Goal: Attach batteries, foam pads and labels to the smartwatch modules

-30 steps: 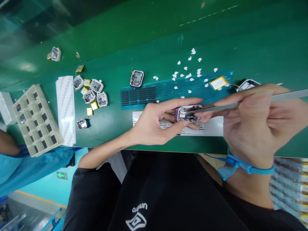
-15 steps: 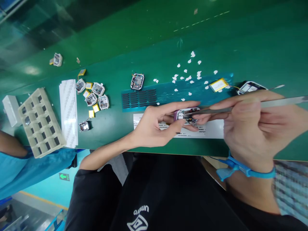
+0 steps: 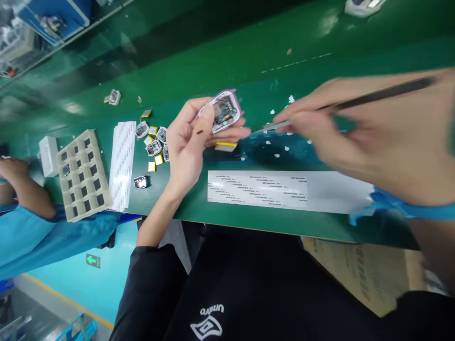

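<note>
My left hand (image 3: 190, 147) is closed around a small purple-edged device (image 3: 226, 112), its open side with circuitry facing up and the thumb on its rim. Just under those fingers a yellow battery (image 3: 226, 147) shows. A black strip-like mark or piece (image 3: 199, 132) is on the left thumb. My right hand (image 3: 341, 128), slightly blurred, pinches metal tweezers (image 3: 272, 126), whose tips point left toward the left fingertips without touching the device. Below the hands lies a printed white strip (image 3: 258, 190). Small white stickers (image 3: 277, 155) are scattered between the hands on a teal sheet.
Several white devices (image 3: 153, 147) with yellow batteries lie left of my left hand, near stacked printed strips (image 3: 122, 166) and a beige compartment tray (image 3: 104, 201). A white box (image 3: 48, 156) stands beyond it. Another person's arm (image 3: 33, 189) rests at far left. One device (image 3: 363, 7) sits at the top right.
My left hand has moved left and up with the device, tilting it. My right hand has drawn the tweezers out of the device and up. The view has shifted, uncovering the printed strip.
</note>
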{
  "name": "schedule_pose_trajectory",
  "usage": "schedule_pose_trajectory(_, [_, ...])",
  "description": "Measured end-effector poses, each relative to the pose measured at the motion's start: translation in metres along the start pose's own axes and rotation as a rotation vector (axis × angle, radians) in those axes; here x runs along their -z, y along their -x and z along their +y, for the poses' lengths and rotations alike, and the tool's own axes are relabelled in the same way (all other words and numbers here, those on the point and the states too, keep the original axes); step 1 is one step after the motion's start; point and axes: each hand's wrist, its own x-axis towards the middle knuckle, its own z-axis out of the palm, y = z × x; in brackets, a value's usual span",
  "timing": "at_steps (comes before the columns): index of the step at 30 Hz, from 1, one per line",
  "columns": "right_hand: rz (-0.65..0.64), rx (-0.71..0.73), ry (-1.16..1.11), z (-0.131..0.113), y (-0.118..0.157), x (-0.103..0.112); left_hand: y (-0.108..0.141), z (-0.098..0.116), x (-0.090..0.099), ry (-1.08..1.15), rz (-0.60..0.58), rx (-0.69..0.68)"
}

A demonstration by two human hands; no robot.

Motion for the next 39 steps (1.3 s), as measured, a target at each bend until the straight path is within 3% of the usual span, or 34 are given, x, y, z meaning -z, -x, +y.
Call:
schedule_pose_trajectory(3, [-0.230, 0.256, 0.055, 0.017, -0.009, -0.015, 0.001, -0.002, 0.015, -0.204, -0.131, -0.045])
schedule_pose_trajectory(9, [-0.241, 0.231, 0.050, 0.037, 0.004, -0.025, 0.014, -0.028, 0.028, -0.996, -0.327, -0.431])
schedule_pose_trajectory(12, [-0.233, 0.243, 0.044, 0.038, 0.005, -0.020, 0.016, -0.034, 0.027, -1.169, -0.381, -0.561])
schedule_pose_trajectory(17, [-0.236, 0.223, 0.089, 0.041, 0.008, -0.017, 0.015, -0.030, 0.026, -1.242, -0.470, -0.636])
schedule_pose_trajectory(22, [-0.247, 0.175, 0.010, 0.043, 0.011, -0.016, 0.016, -0.026, 0.026, -1.240, -0.533, -0.575])
schedule_pose_trajectory(27, [-0.256, 0.286, 0.071, 0.040, 0.014, -0.018, 0.016, -0.028, 0.023, -1.241, -0.529, -0.607])
schedule_pose_trajectory(33, [-0.173, 0.539, 0.211, 0.034, 0.016, -0.020, 0.015, -0.032, 0.023, -1.262, -0.561, -0.564])
schedule_pose_trajectory(37, [-0.001, 0.451, 0.253, 0.025, 0.011, -0.009, 0.016, -0.029, 0.023, -1.249, -0.573, -0.615])
schedule_pose_trajectory(39, [0.039, 0.409, 0.237, 0.020, 0.011, -0.004, 0.017, -0.023, 0.022, -1.050, -0.571, -0.721])
